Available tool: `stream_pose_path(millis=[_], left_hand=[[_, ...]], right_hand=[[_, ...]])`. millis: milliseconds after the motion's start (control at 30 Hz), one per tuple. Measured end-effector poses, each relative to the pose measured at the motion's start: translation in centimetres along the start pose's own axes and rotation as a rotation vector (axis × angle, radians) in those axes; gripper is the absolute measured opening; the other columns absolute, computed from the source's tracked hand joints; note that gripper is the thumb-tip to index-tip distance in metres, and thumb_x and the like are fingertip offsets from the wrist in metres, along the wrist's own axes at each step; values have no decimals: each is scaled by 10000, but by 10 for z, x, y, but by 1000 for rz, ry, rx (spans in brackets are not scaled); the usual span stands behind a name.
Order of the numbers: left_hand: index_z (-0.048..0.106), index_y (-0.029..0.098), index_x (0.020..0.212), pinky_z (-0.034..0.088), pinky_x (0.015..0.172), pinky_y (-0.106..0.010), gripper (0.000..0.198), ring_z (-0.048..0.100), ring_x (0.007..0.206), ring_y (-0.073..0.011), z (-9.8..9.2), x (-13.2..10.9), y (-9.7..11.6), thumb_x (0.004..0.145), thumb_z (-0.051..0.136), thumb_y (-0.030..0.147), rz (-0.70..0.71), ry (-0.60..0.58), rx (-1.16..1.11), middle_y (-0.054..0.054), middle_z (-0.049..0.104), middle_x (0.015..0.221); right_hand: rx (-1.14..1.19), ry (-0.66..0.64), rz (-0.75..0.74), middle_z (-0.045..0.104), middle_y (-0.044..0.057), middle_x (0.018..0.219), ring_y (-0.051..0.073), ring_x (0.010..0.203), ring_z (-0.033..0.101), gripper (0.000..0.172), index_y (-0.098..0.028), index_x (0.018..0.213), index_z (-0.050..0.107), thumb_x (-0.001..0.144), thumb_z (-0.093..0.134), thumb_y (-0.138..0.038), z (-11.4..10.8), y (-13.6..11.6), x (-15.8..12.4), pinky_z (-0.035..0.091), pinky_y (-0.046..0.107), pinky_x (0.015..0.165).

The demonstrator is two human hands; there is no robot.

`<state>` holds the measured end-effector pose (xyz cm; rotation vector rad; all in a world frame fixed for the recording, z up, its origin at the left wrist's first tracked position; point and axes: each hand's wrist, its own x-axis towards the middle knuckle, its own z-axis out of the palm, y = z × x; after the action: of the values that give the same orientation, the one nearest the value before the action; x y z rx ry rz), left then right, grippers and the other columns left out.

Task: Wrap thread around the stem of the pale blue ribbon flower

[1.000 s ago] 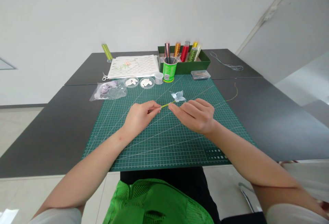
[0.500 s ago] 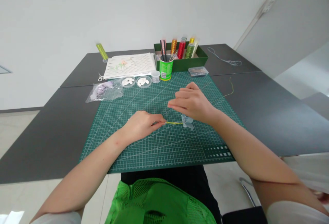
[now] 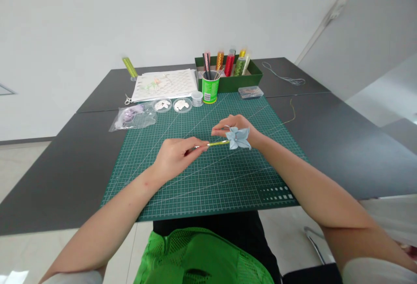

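Observation:
My left hand (image 3: 174, 156) is closed, thumb and fingertips pinching the thin stem of a pale blue artificial flower (image 3: 238, 138). Yellow-green wrapping covers the stem (image 3: 217, 143) between my fingertips and the petals. The flower lies sideways, its head to the right, above the green cutting mat (image 3: 202, 188). Just behind the petals is my right hand (image 3: 239, 124), fingers pressed together in a pinch. Whatever it holds is too fine to make out. The petals hide part of that hand. A thin yellowish thread (image 3: 294, 112) trails over the mat's right edge onto the table.
Along the back stand a green tin (image 3: 210, 90) of tools and a dark green box (image 3: 231, 85) of thread spools. Two dishes of white pieces (image 3: 182, 105), a plastic bag (image 3: 133, 117), small scissors (image 3: 127, 99) and patterned sheets (image 3: 166, 85) lie left. A clear case (image 3: 250, 92) sits right.
My left hand has raised the flower slightly and turned it, so its open petals now show. My right hand has moved down and behind the flower head.

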<state>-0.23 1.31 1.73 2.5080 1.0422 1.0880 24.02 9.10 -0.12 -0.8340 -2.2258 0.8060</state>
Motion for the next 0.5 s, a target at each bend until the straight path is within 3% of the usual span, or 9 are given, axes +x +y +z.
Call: stream_pose_path(millis=[200,300,500], left_hand=[[793,209,949,494,562,-171,118,709,652,-102,0,2,-3,910,702,275,-265,274,-109,7,796,819],[789,206,956,544,640,-185,117,740,707,-121,0,6,-3,900,698,254,-369,328,-206,11,792,783],[791,205,937,566,692,-219,116,749,726,-141,1,9,-4,881,714,273,-468,357,-261,4,791,775]], right_hand=[[128,137,112,702,6,683,125,597,568,293,-181,839,791,882,666,-442,21,-13,-3,409,244,556],[90,117,36,732,8,753,123,656,621,233,-184,883,793,921,639,-354,27,-24,-5,450,233,614],[-193,102,-166,668,-14,668,95,618,590,293,-195,902,775,1012,538,-327,29,-33,-10,409,212,606]])
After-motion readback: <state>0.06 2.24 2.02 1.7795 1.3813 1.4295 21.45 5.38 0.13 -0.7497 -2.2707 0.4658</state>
